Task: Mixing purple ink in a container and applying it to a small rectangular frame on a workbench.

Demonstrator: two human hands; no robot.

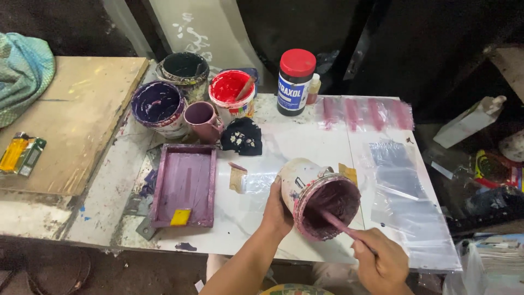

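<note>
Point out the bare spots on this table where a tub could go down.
Free: the white top between the black cloth, the dark jar and the tilted tub; also the wooden board at far left. Crowded: the back-left paint pots and the purple tray.

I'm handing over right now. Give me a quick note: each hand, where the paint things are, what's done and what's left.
Left hand holds the tilted paint tub by its side. Right hand grips a stick dipped into the mauve paint inside.
The purple tray lies left of the tub, a yellow scraper at its near end.
Done: tray is coated purple.
Left: paint remains in the tub, none poured out.
</note>
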